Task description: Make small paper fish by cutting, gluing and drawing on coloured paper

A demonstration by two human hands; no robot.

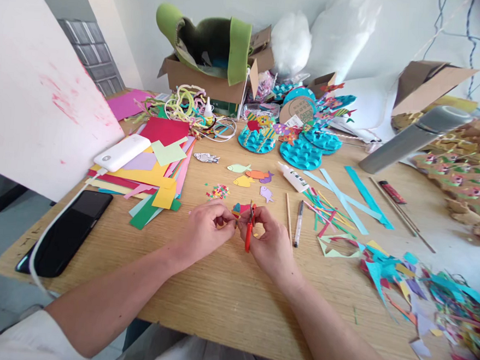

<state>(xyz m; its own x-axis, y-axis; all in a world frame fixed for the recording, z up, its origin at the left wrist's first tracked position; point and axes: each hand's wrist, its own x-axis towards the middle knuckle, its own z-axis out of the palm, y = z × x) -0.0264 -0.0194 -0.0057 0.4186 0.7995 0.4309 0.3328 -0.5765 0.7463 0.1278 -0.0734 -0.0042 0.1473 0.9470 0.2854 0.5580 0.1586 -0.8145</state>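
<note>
Meeting over the near half of the light wooden surface (216, 288), the two bare hands work fingertip to fingertip. The left hand (207, 230) is nearly closed, its thumb and forefinger pinched at what looks like the near edge of a small red-and-blue paper piece (241, 208). The right hand (272, 241) curls round a pair of small red-handled scissors (248, 238), fingers partly bent, thumb tip towards the left one. How far apart the blades stand is too small to tell.

The paper piece lies at eleven o'clock from the right hand and at about one o'clock from the left, its longer side running roughly nine to three. The scissors point towards twelve, roughly across that line, with their blades just beside its right end; the left fingertips sit nearest its left end.

Beyond the right hand, at one o'clock, lie a black-and-clear pen (299, 223) and a thin wooden stick (289, 216). At eleven o'clock from the paper piece is a little heap of multicoloured paper bits (218, 190). Farther off, towards twelve, rest flat fish cut-outs (243, 181) in green, yellow, orange and purple, with a white glue bottle (294, 178) at one o'clock.
</note>
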